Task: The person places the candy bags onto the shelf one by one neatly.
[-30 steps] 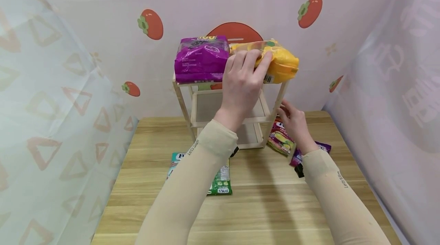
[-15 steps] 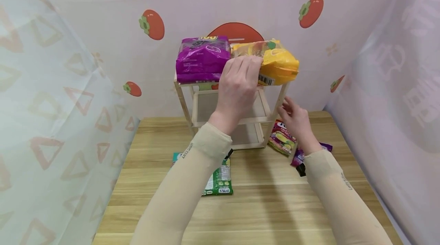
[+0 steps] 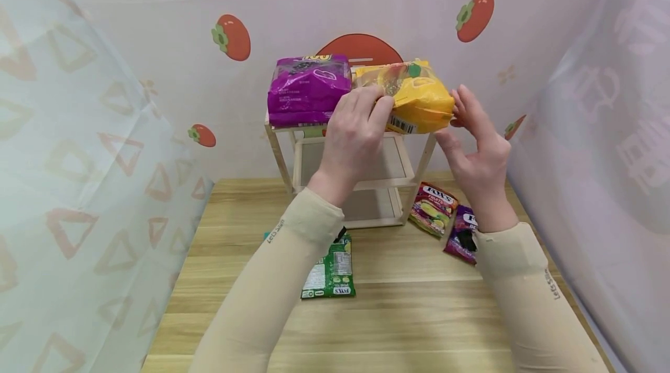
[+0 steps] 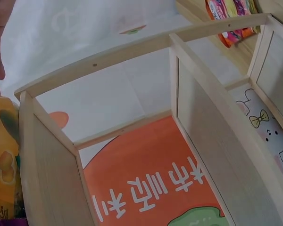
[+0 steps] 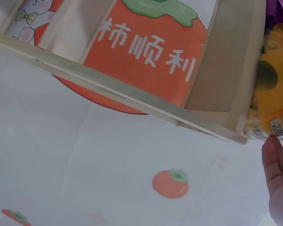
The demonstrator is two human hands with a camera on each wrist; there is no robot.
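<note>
A yellow snack bag (image 3: 424, 99) with a clear window lies on the right part of the top tier of a small wooden shelf rack (image 3: 356, 185). My left hand (image 3: 353, 137) pinches the bag's front left edge with curled fingers. At the bag's right end my right hand (image 3: 481, 157) touches it with fingers fairly straight and thumb apart. In the right wrist view the fingertips of the right hand (image 5: 277, 169) meet the end of the yellow bag (image 5: 276, 84). Beside it on the same tier sits a purple snack bag (image 3: 309, 91).
A red FOX'S candy bag (image 3: 433, 210) and a purple candy bag (image 3: 462, 239) lie on the wooden table (image 3: 398, 326) right of the rack. A green FOX'S bag (image 3: 335, 271) lies in front, partly under my left forearm. Printed cloth walls (image 3: 131, 24) enclose the table.
My right hand has risen from beside the rack's right post to the yellow bag's right end. The left hand has slid slightly left and down along the bag, whose front tips slightly lower.
</note>
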